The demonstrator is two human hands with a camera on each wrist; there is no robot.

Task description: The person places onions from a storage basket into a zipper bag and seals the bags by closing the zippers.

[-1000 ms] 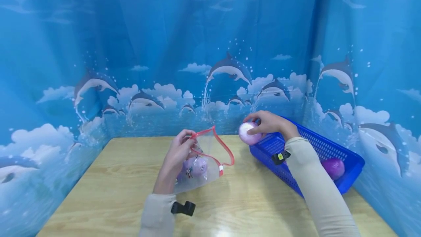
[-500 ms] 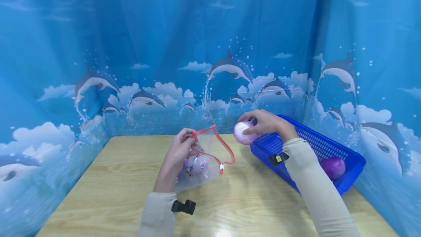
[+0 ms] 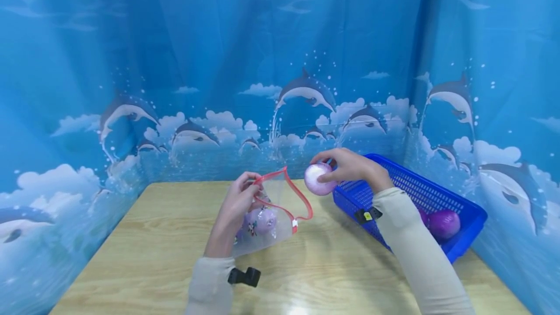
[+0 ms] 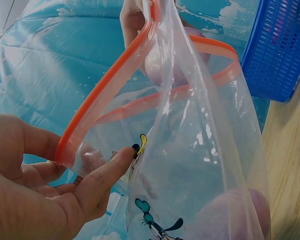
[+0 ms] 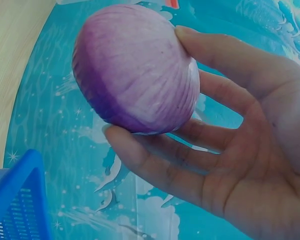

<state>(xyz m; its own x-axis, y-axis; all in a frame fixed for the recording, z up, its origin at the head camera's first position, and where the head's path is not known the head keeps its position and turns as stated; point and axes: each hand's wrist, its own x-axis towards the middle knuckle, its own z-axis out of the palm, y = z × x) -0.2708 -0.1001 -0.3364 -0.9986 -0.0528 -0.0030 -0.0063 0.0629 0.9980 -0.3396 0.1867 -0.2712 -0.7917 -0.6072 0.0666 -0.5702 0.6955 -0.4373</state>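
the left hand (image 3: 239, 197) pinches the red rim (image 3: 270, 175) of a clear bag (image 3: 264, 244), and pale purple things (image 3: 262, 219) show inside it, just below that grip. the right hand (image 3: 353, 166) holds a round pale purple-and-white thing (image 3: 317, 180) near the bag. right of this second grip, partly behind the forearm (image 3: 415, 239), a blue basket (image 3: 474, 222) with a dark purple thing (image 3: 444, 224) stands on the wooden table (image 3: 162, 237).

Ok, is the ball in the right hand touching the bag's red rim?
Apart: the head view shows a gap between the ball and the red rim, table showing through.
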